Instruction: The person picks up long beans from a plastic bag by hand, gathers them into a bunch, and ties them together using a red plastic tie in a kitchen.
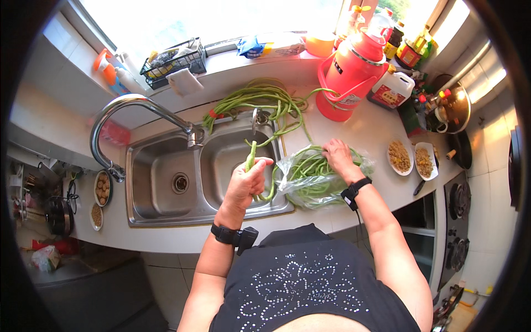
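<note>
Over the front edge of the right sink basin [230, 166], my left hand [247, 182] is closed around green yardlong beans [251, 157]. Their ends stick up past the thumb, and a loop hangs below the fist. My right hand [339, 157] lies on top of a clear plastic bag [309, 182] of coiled yardlong beans, on the counter right of the sink. Its fingertips touch the beans, though their grip is hidden. Behind the basin, a large bunch of yardlong beans [257, 97] with a red tie drapes over the sink's back rim. Some strands reach towards the bag.
A red thermos flask [346, 79] stands behind the bag, and a white jug [390, 89] next to it. Two dishes of chopped food [400, 157] sit at right, near the gas stove [456, 224]. The chrome faucet [141, 101] arches over the left basin.
</note>
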Demonstrator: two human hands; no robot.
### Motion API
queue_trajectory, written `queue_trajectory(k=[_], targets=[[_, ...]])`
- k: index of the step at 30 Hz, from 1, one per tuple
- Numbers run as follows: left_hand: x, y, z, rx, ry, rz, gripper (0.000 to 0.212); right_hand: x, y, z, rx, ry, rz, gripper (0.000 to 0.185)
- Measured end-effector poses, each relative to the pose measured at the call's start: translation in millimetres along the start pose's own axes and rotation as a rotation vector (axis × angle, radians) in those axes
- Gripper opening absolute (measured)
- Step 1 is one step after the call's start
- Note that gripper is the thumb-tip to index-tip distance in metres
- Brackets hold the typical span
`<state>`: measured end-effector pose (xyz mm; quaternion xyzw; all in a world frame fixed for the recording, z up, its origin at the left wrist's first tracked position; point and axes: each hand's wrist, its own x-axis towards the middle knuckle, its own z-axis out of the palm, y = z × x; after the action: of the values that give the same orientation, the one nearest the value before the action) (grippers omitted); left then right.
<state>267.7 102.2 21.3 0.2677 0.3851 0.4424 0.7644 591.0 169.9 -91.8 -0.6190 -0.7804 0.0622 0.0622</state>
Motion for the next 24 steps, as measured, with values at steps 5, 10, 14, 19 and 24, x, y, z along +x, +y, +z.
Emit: queue_trajectory(k=[5,10,14,19,24], targets=[[-8.4,5.0,-10.5,0.019,0.042,0.027,0.022,-3.1,10.8,-41.4,0.189,0.112,-0.184,0.015],[-8.5,4.0,-11.9,-0.023,0.022,0.042,0.02,-25.1,-18.0,-109.3,0.094,-0.142,-0.306,0.013],[-6.4,2.2,-6.9,-0.018,-0.001,0.056,0.017,-16.3,-33.7,-179.2,-0.086,0.391,-0.333,0.007],[1.7,6.2,11.3,0.0,-0.021,0.073,0.018,7.7,-47.2,-243.0,0.445,0.706,-0.03,0.018],[9.8,3.9,35.0,0.091,-0.109,0.057,0.021,10.6,-75.1,-226.2,1.509,0.575,0.035,0.02]])
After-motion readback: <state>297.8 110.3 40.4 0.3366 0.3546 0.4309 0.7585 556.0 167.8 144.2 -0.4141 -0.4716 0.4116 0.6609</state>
